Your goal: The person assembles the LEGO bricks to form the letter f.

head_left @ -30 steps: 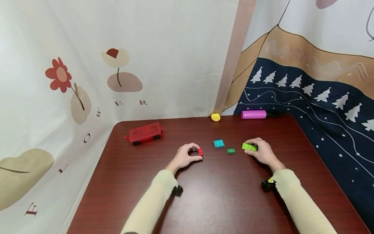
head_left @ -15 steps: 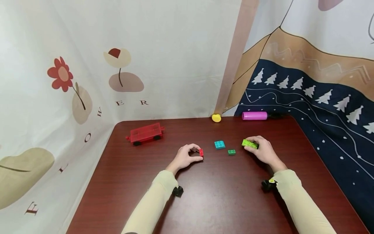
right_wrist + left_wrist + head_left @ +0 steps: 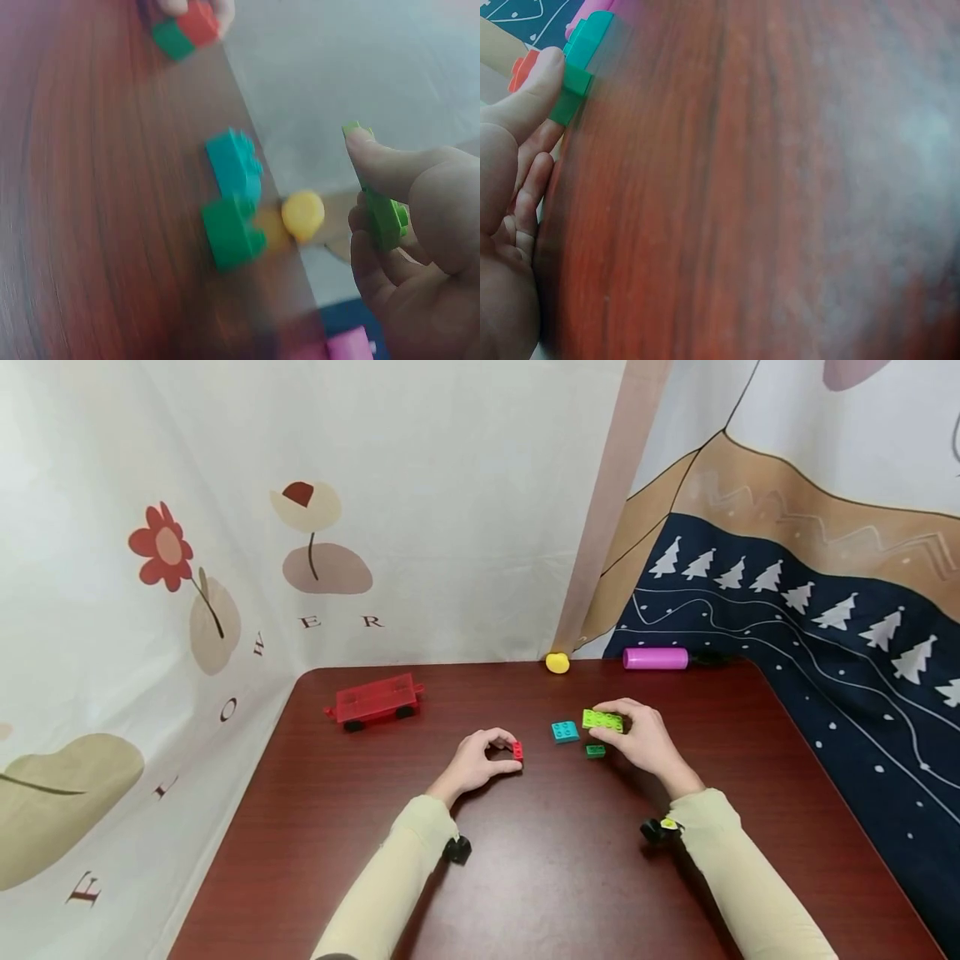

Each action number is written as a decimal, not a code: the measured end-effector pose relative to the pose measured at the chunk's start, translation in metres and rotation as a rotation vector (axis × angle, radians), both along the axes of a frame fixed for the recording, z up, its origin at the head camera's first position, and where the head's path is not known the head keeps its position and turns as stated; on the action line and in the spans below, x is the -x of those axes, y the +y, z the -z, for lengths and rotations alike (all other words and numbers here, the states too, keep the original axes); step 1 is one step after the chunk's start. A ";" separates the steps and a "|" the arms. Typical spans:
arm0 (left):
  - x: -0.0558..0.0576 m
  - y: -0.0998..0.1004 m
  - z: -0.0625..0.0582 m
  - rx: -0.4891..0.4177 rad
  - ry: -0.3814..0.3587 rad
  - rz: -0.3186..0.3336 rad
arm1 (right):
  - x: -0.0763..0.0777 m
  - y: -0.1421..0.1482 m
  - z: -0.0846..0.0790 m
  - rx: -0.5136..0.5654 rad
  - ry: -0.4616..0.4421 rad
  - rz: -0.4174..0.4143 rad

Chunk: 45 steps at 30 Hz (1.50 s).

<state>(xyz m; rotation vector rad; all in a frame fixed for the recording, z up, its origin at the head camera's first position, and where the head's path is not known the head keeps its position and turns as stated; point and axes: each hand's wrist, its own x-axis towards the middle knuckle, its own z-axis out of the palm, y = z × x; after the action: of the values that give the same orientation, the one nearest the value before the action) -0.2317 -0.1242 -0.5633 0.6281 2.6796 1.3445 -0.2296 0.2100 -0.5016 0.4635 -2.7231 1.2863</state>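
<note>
My left hand (image 3: 480, 758) pinches a small red toy brick (image 3: 518, 751) between thumb and fingers, low over the table. In the right wrist view a green brick (image 3: 172, 40) sits joined under that red one. Lime-green and longer, another brick (image 3: 602, 720) is pinched by my right hand (image 3: 637, 735); the thumb (image 3: 375, 154) covers part of it in the right wrist view. Between the hands lie a teal brick (image 3: 565, 732) and a small loose green brick (image 3: 596, 751), studs up. The lime brick appears just behind the loose green one and right of the teal.
A red wheeled toy wagon (image 3: 377, 702) stands at the back left of the brown table (image 3: 525, 877). At the far edge are a yellow rounded piece (image 3: 557, 662) and a purple cylinder (image 3: 656, 658). Printed curtains (image 3: 450, 527) hang behind.
My right hand has carried the lime-green brick leftward and slightly back, close to the teal and loose green bricks. The left hand keeps its hold on the red brick, almost still.
</note>
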 end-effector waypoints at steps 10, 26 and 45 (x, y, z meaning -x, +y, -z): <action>0.002 0.001 0.000 0.006 -0.004 -0.005 | -0.006 -0.050 0.000 0.049 0.039 -0.109; 0.004 0.001 -0.001 0.019 0.025 0.004 | -0.010 -0.095 0.016 0.008 0.105 -0.242; 0.003 0.001 0.001 0.054 0.040 -0.016 | -0.005 -0.112 0.029 -0.046 0.091 -0.282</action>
<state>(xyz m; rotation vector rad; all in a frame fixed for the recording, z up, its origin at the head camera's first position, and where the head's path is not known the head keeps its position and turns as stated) -0.2344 -0.1235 -0.5638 0.6357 2.7477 1.2725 -0.2242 0.0984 -0.5302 0.9145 -2.6882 1.2259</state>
